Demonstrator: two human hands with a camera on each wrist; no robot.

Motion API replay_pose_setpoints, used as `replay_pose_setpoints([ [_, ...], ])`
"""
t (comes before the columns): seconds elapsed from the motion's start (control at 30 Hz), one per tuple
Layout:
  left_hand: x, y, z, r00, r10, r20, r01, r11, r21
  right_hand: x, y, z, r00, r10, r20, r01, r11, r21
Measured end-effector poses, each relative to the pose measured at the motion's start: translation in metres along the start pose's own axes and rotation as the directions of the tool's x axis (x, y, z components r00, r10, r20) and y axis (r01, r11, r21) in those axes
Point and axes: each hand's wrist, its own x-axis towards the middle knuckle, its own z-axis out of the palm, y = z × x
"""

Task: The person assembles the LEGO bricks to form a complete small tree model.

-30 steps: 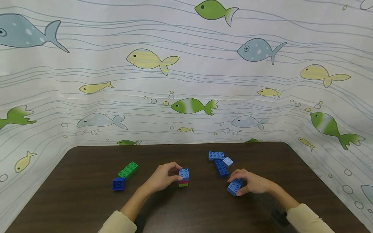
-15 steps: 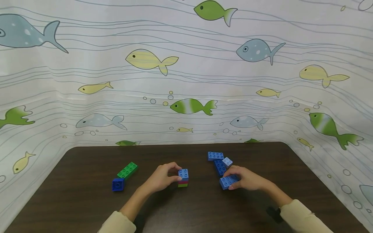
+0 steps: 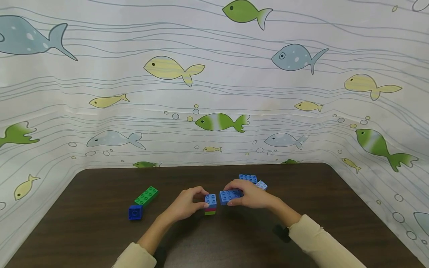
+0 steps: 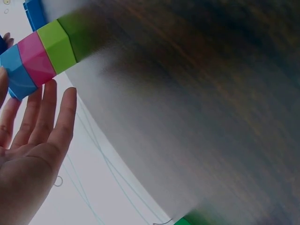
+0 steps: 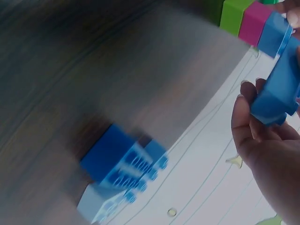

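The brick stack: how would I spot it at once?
On the dark table, find the person's left grip. It holds a small upright stack: blue on top, pink in the middle, lime green below. Unlike the single-coloured bricks nearby, it alone shows three colours.

2 bricks (image 3: 146, 195) left of stack (image 3: 210, 205)

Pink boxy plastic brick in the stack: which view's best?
Left wrist: the pink boxy plastic brick is largest there, two sides visible. Head: only a thin strip. Right wrist: clear but somewhat smaller, near the upper right corner.
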Motion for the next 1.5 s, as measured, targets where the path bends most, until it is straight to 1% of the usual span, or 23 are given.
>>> replay_pose_setpoints([
  [0.07, 0.000, 0.000, 0.000, 1.000, 0.003, 0.004, -0.003, 1.000, -0.008, 0.005, -0.004, 0.004, 1.000, -0.015, 0.002, 0.015, 1.000, 0.008],
  [0.13, 0.000, 0.000, 0.000, 1.000, 0.009, 0.009, -0.009, 1.000, -0.011, 0.008, -0.008, 0.006, 1.000, -0.006, -0.001, 0.006, 1.000, 0.014],
  [0.3, 0.000, -0.001, 0.000, 1.000, 0.018, 0.015, -0.018, 1.000, -0.005, 0.010, -0.011, 0.008, 1.000, 0.010, -0.028, -0.010, 1.000, 0.027],
  [0.47, 0.000, -0.001, -0.001, 1.000, 0.018, 0.015, -0.018, 1.000, -0.013, 0.012, -0.013, 0.010, 0.999, -0.006, -0.040, 0.008, 0.999, 0.052],
  [0.57, 0.000, -0.001, -0.001, 0.999, 0.024, 0.021, -0.024, 1.000, -0.019, 0.014, -0.014, 0.012, 0.999, -0.008, -0.033, 0.010, 0.998, 0.057],
  [0.8, 0.001, -0.002, -0.002, 1.000, 0.011, 0.021, -0.011, 1.000, -0.017, 0.017, -0.014, 0.014, 1.000, 0.012, -0.025, -0.010, 0.998, 0.057],
  [1.03, 0.001, -0.002, -0.002, 0.999, 0.030, 0.022, -0.029, 0.999, -0.013, 0.019, -0.018, 0.013, 1.000, 0.000, -0.014, 0.001, 0.999, 0.045],
  [1.37, 0.002, -0.002, -0.002, 1.000, 0.009, 0.024, -0.009, 1.000, -0.012, 0.024, -0.024, 0.009, 0.998, 0.046, 0.040, -0.048, 0.998, 0.048],
  [1.5, 0.002, -0.002, -0.002, 1.000, 0.009, 0.022, -0.009, 1.000, -0.010, 0.025, -0.024, 0.007, 0.997, 0.054, 0.049, -0.057, 0.996, 0.074],
])
